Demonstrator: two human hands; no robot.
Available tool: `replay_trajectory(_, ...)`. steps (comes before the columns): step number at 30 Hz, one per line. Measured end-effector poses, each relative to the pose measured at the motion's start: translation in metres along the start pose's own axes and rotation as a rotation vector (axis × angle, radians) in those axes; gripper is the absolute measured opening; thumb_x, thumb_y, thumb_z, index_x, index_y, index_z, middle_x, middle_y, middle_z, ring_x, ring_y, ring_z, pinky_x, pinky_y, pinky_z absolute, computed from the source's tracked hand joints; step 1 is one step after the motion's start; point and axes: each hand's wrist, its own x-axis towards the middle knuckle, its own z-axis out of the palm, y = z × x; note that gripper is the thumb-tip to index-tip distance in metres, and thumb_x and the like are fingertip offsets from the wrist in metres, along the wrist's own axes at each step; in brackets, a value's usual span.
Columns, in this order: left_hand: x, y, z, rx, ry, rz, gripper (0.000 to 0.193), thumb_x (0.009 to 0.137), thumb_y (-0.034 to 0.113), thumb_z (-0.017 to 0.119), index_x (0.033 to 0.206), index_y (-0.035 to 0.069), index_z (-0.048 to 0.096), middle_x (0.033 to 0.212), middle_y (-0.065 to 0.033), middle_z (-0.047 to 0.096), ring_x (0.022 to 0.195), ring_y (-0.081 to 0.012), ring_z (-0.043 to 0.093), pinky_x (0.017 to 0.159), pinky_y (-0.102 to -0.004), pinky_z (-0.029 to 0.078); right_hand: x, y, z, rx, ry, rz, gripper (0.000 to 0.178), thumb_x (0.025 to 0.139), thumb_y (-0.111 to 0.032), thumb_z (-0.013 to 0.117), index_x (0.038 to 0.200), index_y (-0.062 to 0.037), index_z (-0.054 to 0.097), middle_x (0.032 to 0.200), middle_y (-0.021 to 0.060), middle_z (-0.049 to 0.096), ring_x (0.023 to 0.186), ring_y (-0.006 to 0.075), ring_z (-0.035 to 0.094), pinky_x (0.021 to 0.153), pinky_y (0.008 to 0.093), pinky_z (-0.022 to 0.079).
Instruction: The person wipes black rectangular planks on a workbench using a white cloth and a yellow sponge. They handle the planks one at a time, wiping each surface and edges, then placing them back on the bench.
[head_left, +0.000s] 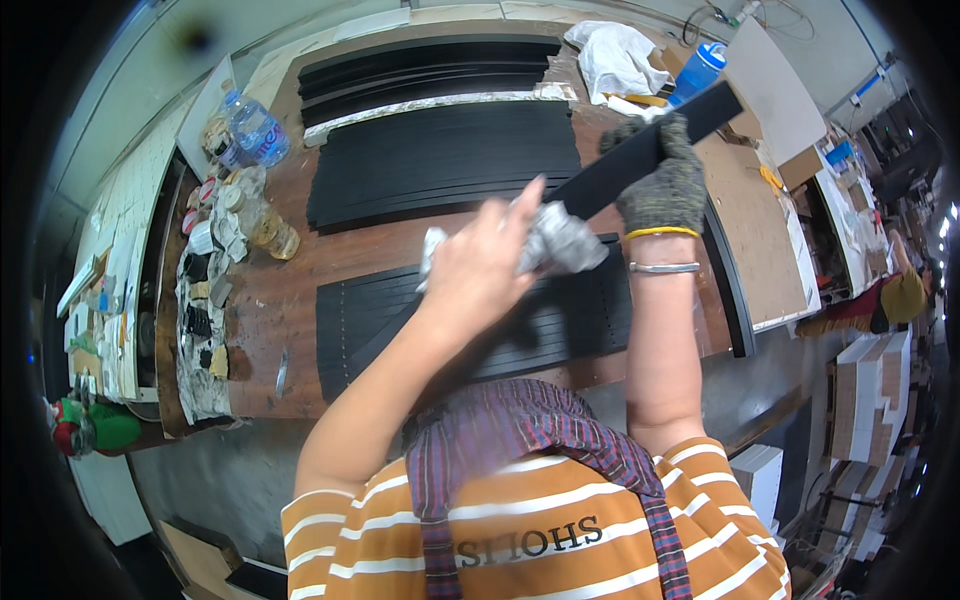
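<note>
The bare left hand (pixel 485 250) clutches a crumpled whitish cloth (pixel 567 238) against a long black strip (pixel 603 180); the gloved right hand (pixel 665 185) grips that strip toward its far right end; the strip slants over the tabletop (pixel 265 340), above the near stack of black strips (pixel 560 325); a middle stack (pixel 440 160) and a far stack (pixel 430 72) lie beyond; clear plastic bottles (pixel 258 132) stand at far left, a blue bottle (pixel 700 70) at far right.
</note>
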Motion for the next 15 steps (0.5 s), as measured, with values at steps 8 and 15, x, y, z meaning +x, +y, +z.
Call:
replay_trajectory(8, -0.134, -0.095, 0.003, -0.041, -0.142, -0.095, 0.086, 0.062, 0.010, 0.083, 0.140, 0.014, 0.049, 0.105, -0.0122, 0.063, 0.091, -0.0361, 0.067, 0.074, -0.0444, 0.056, 0.009, -0.045, -0.048, -0.054, 0.145, -0.103, 0.021, 0.102, -0.024, 0.058, 0.101, -0.0031, 0.061, 0.088, 0.0138, 0.066, 0.079, 0.0295, 0.065, 0.079, 0.0479, 0.057)
replay_trajectory(15, -0.170, -0.163, -0.046, -0.607, 0.091, -0.760, 0.053, 0.078, 0.010, 0.079, 0.126, -0.001, 0.059, 0.112, -0.0114, 0.070, 0.102, -0.0259, 0.070, 0.090, -0.0369, 0.055, 0.030, -0.062, -0.069, -0.035, 0.114, -0.175, 0.027, 0.100, -0.029, 0.062, 0.097, -0.0019, 0.059, 0.086, 0.0159, 0.063, 0.078, 0.0321, 0.063, 0.081, 0.0492, 0.056)
